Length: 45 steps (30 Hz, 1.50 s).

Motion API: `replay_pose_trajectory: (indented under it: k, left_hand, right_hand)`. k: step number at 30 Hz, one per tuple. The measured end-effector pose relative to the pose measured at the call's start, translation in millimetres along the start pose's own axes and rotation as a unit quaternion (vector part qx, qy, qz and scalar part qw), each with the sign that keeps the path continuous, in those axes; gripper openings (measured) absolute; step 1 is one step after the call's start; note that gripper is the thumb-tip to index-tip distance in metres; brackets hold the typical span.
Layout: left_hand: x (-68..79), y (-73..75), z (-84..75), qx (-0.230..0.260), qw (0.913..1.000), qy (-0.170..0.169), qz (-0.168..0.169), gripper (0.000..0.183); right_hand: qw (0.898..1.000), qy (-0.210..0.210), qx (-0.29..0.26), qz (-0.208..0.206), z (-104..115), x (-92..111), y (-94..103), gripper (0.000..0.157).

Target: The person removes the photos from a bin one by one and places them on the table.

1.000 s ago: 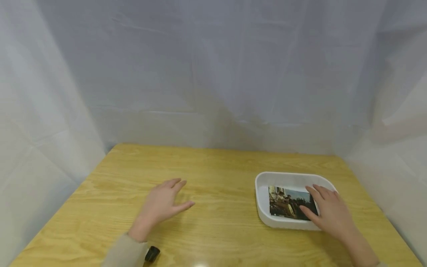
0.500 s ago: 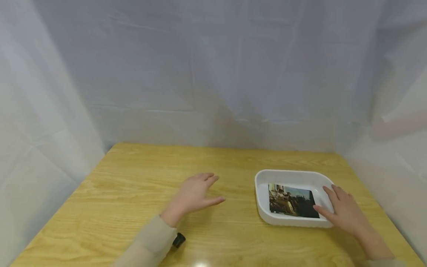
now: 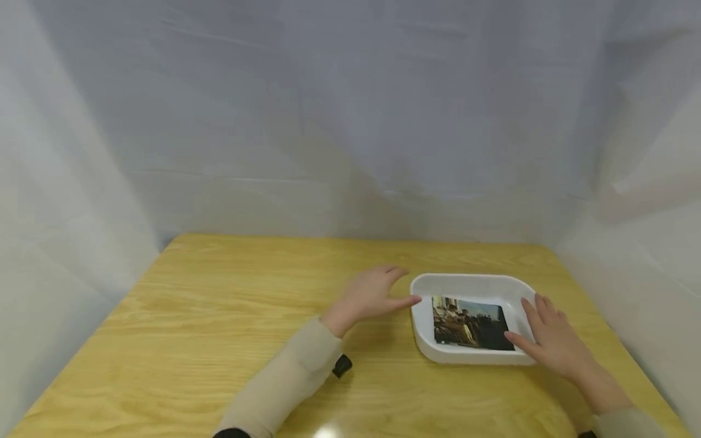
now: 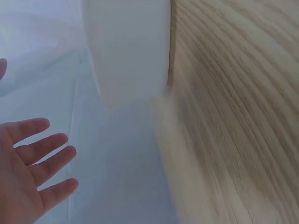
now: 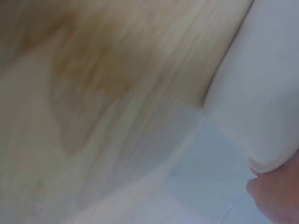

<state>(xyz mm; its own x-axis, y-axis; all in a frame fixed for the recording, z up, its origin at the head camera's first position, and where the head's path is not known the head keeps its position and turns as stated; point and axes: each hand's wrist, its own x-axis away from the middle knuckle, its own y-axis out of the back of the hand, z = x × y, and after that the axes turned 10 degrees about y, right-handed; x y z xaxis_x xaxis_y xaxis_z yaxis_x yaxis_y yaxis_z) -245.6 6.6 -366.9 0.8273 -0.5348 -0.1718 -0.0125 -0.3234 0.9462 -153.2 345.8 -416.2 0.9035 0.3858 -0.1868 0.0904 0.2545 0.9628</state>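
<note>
We see a card (image 3: 472, 325) in the tray (image 3: 471, 358) on the table (image 3: 246, 304). Our left hand (image 3: 370, 297), loose, holding nothing, hangs beside the tray's left end; our right hand (image 3: 555, 340) spreads, unclenched, over the right end, perhaps touching it.

Yellow wood-grained table (image 3: 219, 310), creased pale sheeting (image 3: 328, 121) behind and to both sides, small bright glare (image 3: 327, 432).

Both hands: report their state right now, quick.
Left hand: open, holding nothing, near the white tray.
Right hand: open, at the tray's right end; whether it touches the rim cannot be told.
</note>
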Motion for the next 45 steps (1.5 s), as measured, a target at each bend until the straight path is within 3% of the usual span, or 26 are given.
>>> replay_pose_trajectory:
  k: [10, 19, 28, 36, 45]
  left_hand:
    - [-39.2, -26.4, -29.9, 0.041, 0.9985, -0.026, 0.025, 0.068]
    - [-54.5, -53.2, -52.4, 0.030, 0.9967, -0.042, 0.064, 0.067]
    - [-67.6, -62.6, -68.4, 0.024, 0.9925, -0.021, 0.118, 0.071]
    - [-71.6, -78.8, -68.5, -0.053, 0.9900, -0.028, 0.127, 0.070]
    - [-69.7, -84.1, -72.7, -0.128, 0.9766, -0.069, 0.158, 0.055]
  right_hand:
    - [1.000, 0.007, 0.000, 0.026, 6.5, -4.0, 0.6, 0.081]
    - [1.000, 0.006, -0.009, 0.022, 8.3, -5.4, -0.4, 0.081]
    - [1.000, 0.000, -0.022, 0.018, 10.6, -5.1, -0.4, 0.081]
    - [1.000, -0.004, -0.020, 0.019, 13.0, -5.4, -0.8, 0.082]
    - [1.000, -0.002, -0.015, 0.011, 15.2, -3.0, 1.7, 0.081]
